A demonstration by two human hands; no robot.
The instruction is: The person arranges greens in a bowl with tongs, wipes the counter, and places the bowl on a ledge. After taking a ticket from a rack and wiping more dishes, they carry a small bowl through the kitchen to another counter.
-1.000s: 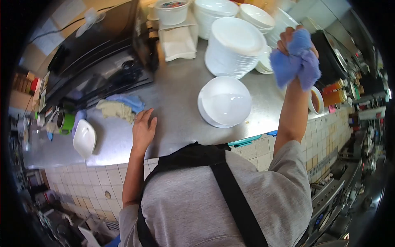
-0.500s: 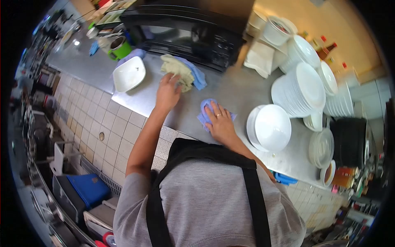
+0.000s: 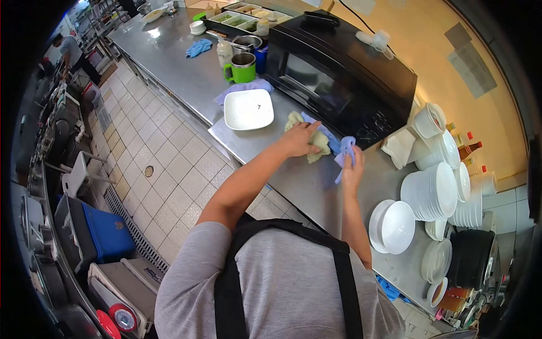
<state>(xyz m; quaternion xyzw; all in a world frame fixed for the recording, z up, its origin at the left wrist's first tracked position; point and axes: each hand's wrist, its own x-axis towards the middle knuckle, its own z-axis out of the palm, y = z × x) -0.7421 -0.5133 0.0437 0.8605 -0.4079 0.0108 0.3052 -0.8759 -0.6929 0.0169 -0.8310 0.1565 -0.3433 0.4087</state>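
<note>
My left hand (image 3: 298, 140) lies over a crumpled yellow-green cloth (image 3: 320, 148) in front of the microwave, its fingers stretched out and apart. A blue cloth (image 3: 333, 141) lies partly under and beside the yellow-green one. My right hand (image 3: 353, 172) grips a purple cloth (image 3: 345, 151), which is lifted and bunched at the fingertips near the microwave's lower corner. To the left of my left hand stands a square white dish (image 3: 248, 110) with a small dark mark inside. Another purple cloth (image 3: 245, 88) is spread behind that dish.
The black microwave (image 3: 339, 73) stands at the back of the steel counter (image 3: 307, 181). A green mug (image 3: 243, 68) and a squeeze bottle (image 3: 224, 51) are to its left. White bowls (image 3: 398, 227) and stacked plates (image 3: 429, 192) are at right. A person (image 3: 72, 53) stands far left.
My right hand has moved from the counter toward the microwave, lifting the purple cloth beside the other cloths. My left hand stays at the yellow-green cloth. The view has turned leftward.
</note>
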